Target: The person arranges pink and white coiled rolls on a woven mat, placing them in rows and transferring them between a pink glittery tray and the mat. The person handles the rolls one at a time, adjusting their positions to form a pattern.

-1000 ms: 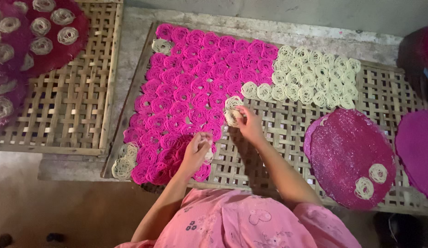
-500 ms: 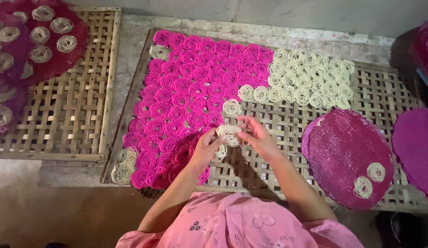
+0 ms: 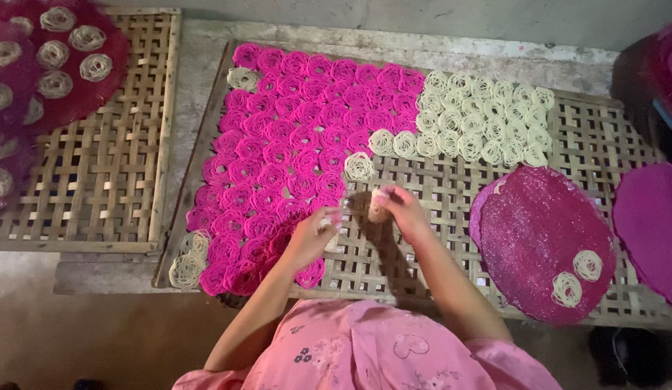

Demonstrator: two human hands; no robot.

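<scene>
A woven bamboo rack (image 3: 451,209) on a grey concrete floor (image 3: 98,325) carries a large block of pink noodle coils (image 3: 293,152) just left of the hands and a smaller block of cream coils (image 3: 487,123) beyond and to their right; a round pink mat (image 3: 542,242) with two cream coils lies near the right forearm. Over bare lattice, the right hand (image 3: 397,209) pinches a pale coil (image 3: 378,206) in closed fingers. The left hand (image 3: 314,235), fingers curled, hovers just beside it at the pink block's edge; whether it holds anything cannot be told.

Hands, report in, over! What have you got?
Left hand and right hand both raised over bamboo rack, pinching a pale noodle coil. Pink coils alongside. Nothing blocking.
</scene>
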